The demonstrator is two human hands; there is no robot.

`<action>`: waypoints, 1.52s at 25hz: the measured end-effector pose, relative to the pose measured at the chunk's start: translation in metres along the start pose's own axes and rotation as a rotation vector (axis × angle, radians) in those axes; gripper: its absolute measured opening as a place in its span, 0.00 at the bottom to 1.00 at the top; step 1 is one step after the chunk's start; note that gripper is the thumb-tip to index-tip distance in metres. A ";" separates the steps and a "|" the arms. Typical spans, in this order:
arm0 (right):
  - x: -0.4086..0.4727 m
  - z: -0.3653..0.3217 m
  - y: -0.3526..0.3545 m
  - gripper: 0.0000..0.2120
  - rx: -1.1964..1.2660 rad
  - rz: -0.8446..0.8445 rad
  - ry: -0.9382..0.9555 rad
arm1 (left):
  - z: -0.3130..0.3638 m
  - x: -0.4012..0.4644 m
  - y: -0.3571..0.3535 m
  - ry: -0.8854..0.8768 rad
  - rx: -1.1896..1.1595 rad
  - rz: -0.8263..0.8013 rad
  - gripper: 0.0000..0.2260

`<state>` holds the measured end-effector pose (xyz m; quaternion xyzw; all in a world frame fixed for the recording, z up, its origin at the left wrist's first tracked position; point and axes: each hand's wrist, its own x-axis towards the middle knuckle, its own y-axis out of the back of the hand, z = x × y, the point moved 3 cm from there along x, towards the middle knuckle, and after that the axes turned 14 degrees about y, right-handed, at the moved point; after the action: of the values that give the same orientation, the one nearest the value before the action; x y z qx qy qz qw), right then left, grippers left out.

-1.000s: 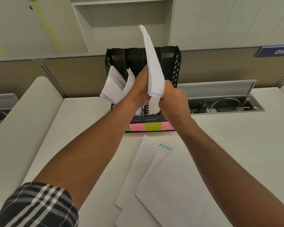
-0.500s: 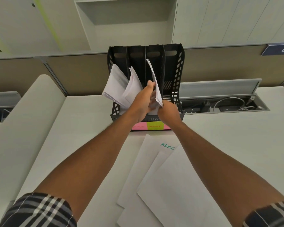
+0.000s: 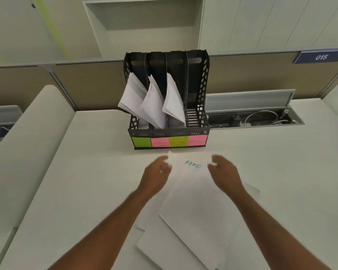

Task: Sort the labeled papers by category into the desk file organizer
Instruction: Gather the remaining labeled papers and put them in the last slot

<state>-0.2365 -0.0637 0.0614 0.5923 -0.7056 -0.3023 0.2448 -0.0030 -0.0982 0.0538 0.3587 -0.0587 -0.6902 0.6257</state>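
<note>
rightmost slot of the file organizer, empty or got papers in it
Empty: the rightmost slot shows only its bare slatted floor, while the other three hold leaning papers.

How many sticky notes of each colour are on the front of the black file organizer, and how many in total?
Green sticky notes: 2
Pink sticky notes: 2
Total: 4, one below each compartment of the file organizer.

White "ADMI" sheet [image 3: 191, 172] lies before black four-slot organizer [image 3: 197, 78].
</note>
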 end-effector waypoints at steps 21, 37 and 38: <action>-0.143 0.060 -0.065 0.38 -0.128 -0.340 0.104 | -0.114 -0.066 -0.031 0.357 -0.146 -0.014 0.12; -0.118 0.068 -0.034 0.31 0.375 0.233 -0.370 | -0.138 -0.078 -0.038 0.427 -0.453 0.037 0.07; -0.115 0.068 -0.033 0.31 0.346 0.243 -0.381 | -0.138 -0.078 -0.038 0.432 -0.465 0.040 0.06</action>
<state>-0.2413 0.0553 -0.0081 0.4688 -0.8458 -0.2518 0.0372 0.0408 0.0307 -0.0348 0.3432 0.2279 -0.5805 0.7023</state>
